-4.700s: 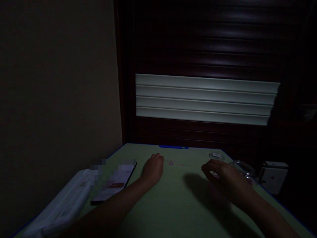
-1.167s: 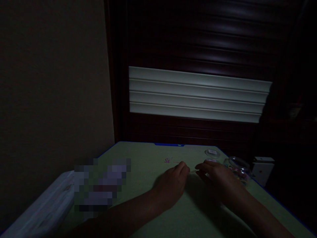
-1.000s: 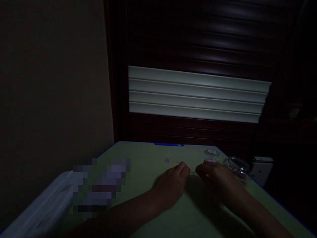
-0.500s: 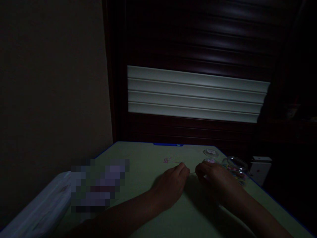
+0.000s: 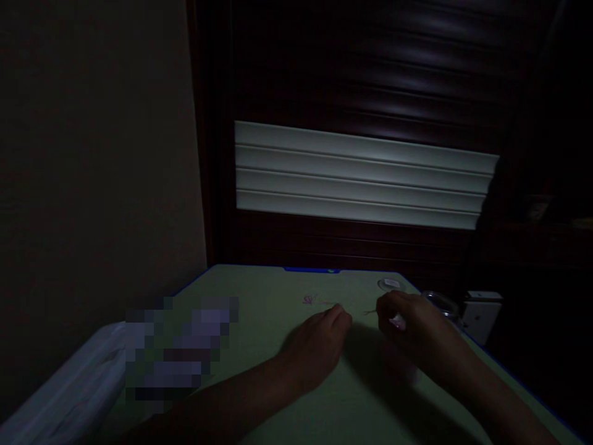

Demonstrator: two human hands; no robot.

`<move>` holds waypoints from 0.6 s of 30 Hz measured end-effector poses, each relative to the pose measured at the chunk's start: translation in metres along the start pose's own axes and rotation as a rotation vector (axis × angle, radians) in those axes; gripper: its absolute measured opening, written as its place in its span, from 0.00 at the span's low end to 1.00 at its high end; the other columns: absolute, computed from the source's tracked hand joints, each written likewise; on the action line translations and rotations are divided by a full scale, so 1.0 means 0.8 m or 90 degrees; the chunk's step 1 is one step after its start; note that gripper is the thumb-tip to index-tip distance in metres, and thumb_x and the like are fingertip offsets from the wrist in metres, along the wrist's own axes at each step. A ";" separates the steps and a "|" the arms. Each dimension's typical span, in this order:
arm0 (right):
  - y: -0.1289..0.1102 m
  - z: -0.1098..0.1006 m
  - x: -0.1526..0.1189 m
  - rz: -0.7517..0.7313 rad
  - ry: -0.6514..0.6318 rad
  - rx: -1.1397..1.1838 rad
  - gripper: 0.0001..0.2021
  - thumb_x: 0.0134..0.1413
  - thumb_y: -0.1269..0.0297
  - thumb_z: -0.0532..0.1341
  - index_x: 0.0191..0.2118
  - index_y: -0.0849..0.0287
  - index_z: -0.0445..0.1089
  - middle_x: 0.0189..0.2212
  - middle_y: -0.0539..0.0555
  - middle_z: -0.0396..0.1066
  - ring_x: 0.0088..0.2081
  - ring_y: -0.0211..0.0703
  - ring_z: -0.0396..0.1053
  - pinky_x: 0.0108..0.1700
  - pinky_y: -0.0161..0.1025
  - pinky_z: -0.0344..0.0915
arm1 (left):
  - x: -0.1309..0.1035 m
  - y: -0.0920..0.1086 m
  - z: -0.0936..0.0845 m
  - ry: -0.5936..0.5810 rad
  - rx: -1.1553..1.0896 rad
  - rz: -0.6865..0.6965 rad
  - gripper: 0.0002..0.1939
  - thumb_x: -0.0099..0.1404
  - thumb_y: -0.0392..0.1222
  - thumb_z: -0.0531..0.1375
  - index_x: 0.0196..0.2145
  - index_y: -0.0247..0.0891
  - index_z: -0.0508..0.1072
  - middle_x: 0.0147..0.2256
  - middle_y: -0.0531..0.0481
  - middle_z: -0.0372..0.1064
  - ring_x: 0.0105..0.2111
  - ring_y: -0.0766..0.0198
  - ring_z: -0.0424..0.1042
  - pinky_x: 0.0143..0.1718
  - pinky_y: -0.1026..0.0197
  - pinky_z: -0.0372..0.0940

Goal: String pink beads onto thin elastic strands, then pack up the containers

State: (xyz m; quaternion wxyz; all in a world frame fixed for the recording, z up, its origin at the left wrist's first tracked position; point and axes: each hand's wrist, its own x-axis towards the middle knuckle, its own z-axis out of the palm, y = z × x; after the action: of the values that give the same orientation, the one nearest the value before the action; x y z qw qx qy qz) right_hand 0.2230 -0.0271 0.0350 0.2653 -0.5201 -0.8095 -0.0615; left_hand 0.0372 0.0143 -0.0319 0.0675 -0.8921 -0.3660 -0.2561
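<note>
Right hand (image 5: pixel 410 324) is pinched shut on a thin strand (image 5: pixel 369 312) near the right side of the table (image 5: pixel 259 284). Left hand (image 5: pixel 319 343) curls near mid-table; whether it grips anything, I cannot tell.

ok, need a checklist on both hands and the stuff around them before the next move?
1. Thin strand at the right hand: ok, an end sticks out from its fingertips.
2. What the left hand holds: cannot tell, fingertips mostly hidden.
3. Gap between hands: ok, they are apart.
4. Clear jar in full view: not ok, right hand covers much of it.
5. Round clear lid flat on the tabletop: ok, beyond the right hand.
6. Pink bits loose: cannot tell, too small and dark.
</note>
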 end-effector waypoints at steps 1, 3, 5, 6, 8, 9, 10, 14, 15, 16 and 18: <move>0.003 -0.003 0.000 0.005 0.004 0.006 0.06 0.48 0.73 0.52 0.27 0.57 0.64 0.26 0.50 0.67 0.28 0.39 0.64 0.30 0.34 0.54 | 0.000 0.000 -0.001 0.000 -0.001 -0.001 0.09 0.66 0.31 0.43 0.36 0.37 0.61 0.36 0.50 0.61 0.34 0.64 0.63 0.38 0.59 0.63; 0.008 -0.008 0.001 0.019 -0.002 0.010 0.05 0.48 0.72 0.52 0.27 0.57 0.64 0.26 0.51 0.67 0.28 0.39 0.64 0.29 0.34 0.54 | 0.000 0.001 -0.002 -0.001 0.000 0.002 0.09 0.66 0.31 0.43 0.36 0.37 0.61 0.36 0.50 0.61 0.34 0.64 0.63 0.38 0.59 0.63; 0.014 -0.009 0.002 0.039 -0.013 0.009 0.05 0.47 0.71 0.52 0.26 0.57 0.64 0.25 0.51 0.67 0.26 0.39 0.64 0.27 0.34 0.54 | 0.001 0.001 -0.002 -0.002 0.003 0.003 0.09 0.66 0.32 0.43 0.36 0.37 0.61 0.36 0.50 0.61 0.34 0.64 0.63 0.38 0.59 0.63; 0.016 -0.010 0.002 0.048 -0.020 0.008 0.05 0.47 0.71 0.53 0.26 0.58 0.63 0.25 0.51 0.67 0.26 0.39 0.63 0.27 0.33 0.54 | 0.001 0.000 -0.002 -0.003 0.005 0.005 0.08 0.67 0.32 0.44 0.36 0.37 0.61 0.35 0.50 0.61 0.34 0.64 0.63 0.38 0.59 0.63; 0.019 -0.009 0.002 0.064 -0.026 0.004 0.05 0.46 0.70 0.53 0.25 0.58 0.63 0.24 0.51 0.67 0.25 0.38 0.63 0.26 0.33 0.53 | 0.000 0.000 0.000 -0.003 0.008 0.007 0.08 0.67 0.32 0.44 0.36 0.37 0.61 0.35 0.50 0.61 0.34 0.64 0.63 0.37 0.59 0.63; 0.020 -0.009 0.001 0.074 -0.029 0.001 0.05 0.46 0.70 0.53 0.24 0.58 0.63 0.23 0.51 0.67 0.24 0.38 0.63 0.25 0.33 0.52 | 0.000 -0.001 0.000 -0.001 0.008 0.006 0.08 0.67 0.32 0.44 0.36 0.37 0.61 0.35 0.50 0.60 0.34 0.64 0.63 0.37 0.59 0.63; 0.021 -0.009 0.000 0.082 -0.033 -0.003 0.05 0.45 0.70 0.53 0.23 0.58 0.63 0.22 0.51 0.67 0.23 0.38 0.62 0.24 0.33 0.52 | -0.001 -0.001 0.001 0.002 0.007 0.005 0.08 0.67 0.32 0.44 0.36 0.37 0.61 0.35 0.50 0.60 0.33 0.64 0.63 0.37 0.59 0.63; 0.026 -0.009 -0.003 0.105 -0.051 -0.008 0.06 0.45 0.68 0.53 0.21 0.57 0.62 0.18 0.49 0.65 0.20 0.36 0.60 0.22 0.32 0.49 | -0.001 0.000 0.001 0.007 0.009 0.001 0.09 0.67 0.32 0.43 0.36 0.38 0.61 0.35 0.50 0.60 0.33 0.64 0.64 0.37 0.60 0.63; 0.028 -0.009 -0.004 0.111 -0.058 -0.013 0.06 0.45 0.68 0.53 0.21 0.57 0.62 0.17 0.49 0.65 0.20 0.37 0.61 0.21 0.32 0.49 | -0.001 0.000 0.000 0.007 0.011 0.001 0.09 0.67 0.32 0.43 0.36 0.38 0.61 0.35 0.50 0.61 0.33 0.64 0.64 0.38 0.60 0.63; 0.030 -0.009 -0.004 0.118 -0.063 -0.021 0.06 0.44 0.68 0.54 0.21 0.57 0.63 0.17 0.50 0.65 0.20 0.37 0.61 0.21 0.33 0.49 | -0.001 0.000 0.000 0.006 0.013 0.004 0.09 0.67 0.32 0.43 0.37 0.38 0.61 0.36 0.50 0.60 0.33 0.64 0.64 0.38 0.60 0.63; 0.034 -0.008 -0.005 0.130 -0.078 -0.043 0.06 0.43 0.69 0.54 0.20 0.58 0.63 0.17 0.50 0.65 0.20 0.37 0.61 0.22 0.33 0.50 | -0.001 0.000 0.000 0.006 0.019 0.012 0.09 0.67 0.32 0.43 0.37 0.37 0.61 0.36 0.50 0.60 0.34 0.64 0.63 0.38 0.60 0.63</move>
State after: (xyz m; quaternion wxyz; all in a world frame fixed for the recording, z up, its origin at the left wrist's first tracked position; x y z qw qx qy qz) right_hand 0.2505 -0.0206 0.0340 0.2025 -0.6111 -0.7647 -0.0298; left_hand 0.0366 0.0136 -0.0321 0.0848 -0.8931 -0.3613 -0.2540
